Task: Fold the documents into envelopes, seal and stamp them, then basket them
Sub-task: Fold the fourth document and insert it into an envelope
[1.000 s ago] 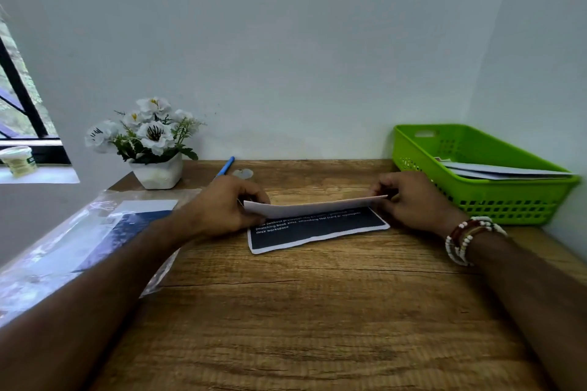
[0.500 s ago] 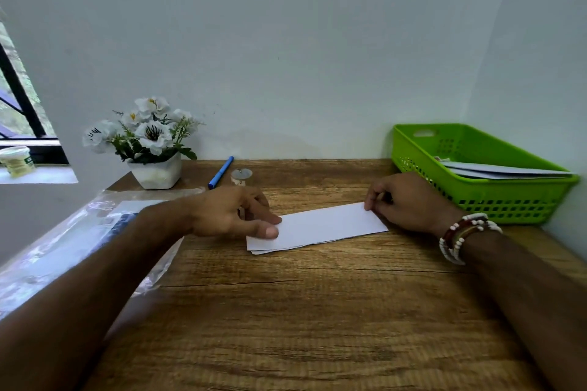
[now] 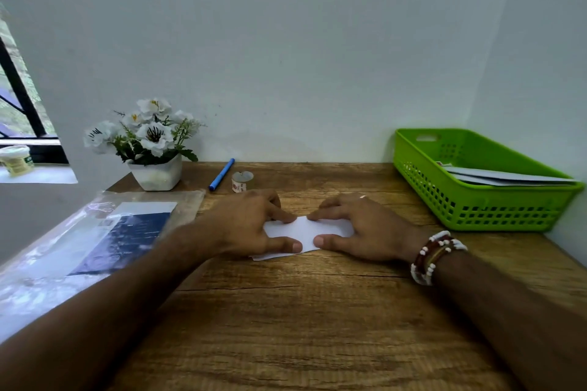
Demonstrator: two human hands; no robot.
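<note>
A folded white document (image 3: 303, 230) lies flat on the wooden desk (image 3: 305, 311), white side up. My left hand (image 3: 251, 225) presses its left half with straight fingers and thumb. My right hand (image 3: 359, 228) presses its right half the same way, fingertips nearly meeting at the middle. Most of the paper is hidden under both hands. The green basket (image 3: 470, 200) stands at the right with sealed envelopes (image 3: 505, 178) inside. A small roll of stamps (image 3: 241, 181) and a blue pen (image 3: 221, 174) lie behind my hands.
A clear plastic sleeve with dark printed sheets (image 3: 104, 241) lies on the left of the desk. A white pot of flowers (image 3: 152, 149) stands at the back left. Walls close the desk at the back and right.
The paper's top flap came down over the dark printed side, leaving it white. Both hands then slid inward from the ends to the middle, pressing the fold flat.
</note>
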